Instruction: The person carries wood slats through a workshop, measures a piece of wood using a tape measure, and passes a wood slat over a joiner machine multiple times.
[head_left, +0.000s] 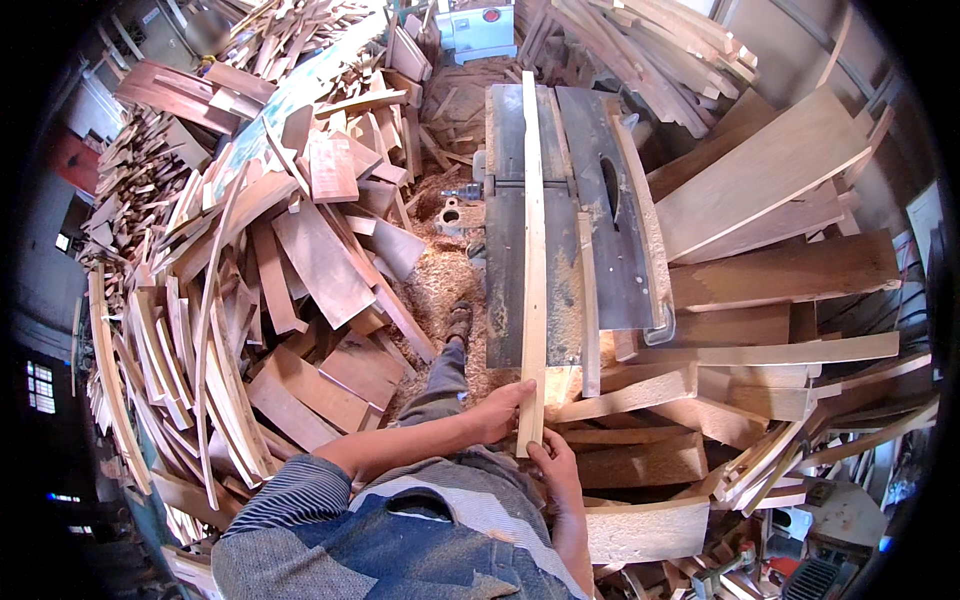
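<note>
A long, narrow strip of pale wood lies lengthwise along the dark metal bed of a woodworking machine, its near end sticking out past the bed toward me. My left hand grips the strip's left edge a little short of that end. At the very end, my right hand closes on the strip from the right, thumb on top. The undersides of both grips are hidden. To the strip's right, a straight wooden fence runs along the bed. Sawdust is scattered on the metal beside the strip.
Beyond the fence, a second dark metal top has a long slot. Piles of boards fill the left side. More planks lean and stack on the right. Wood shavings cover the floor around my foot. A pale machine stands at the far end.
</note>
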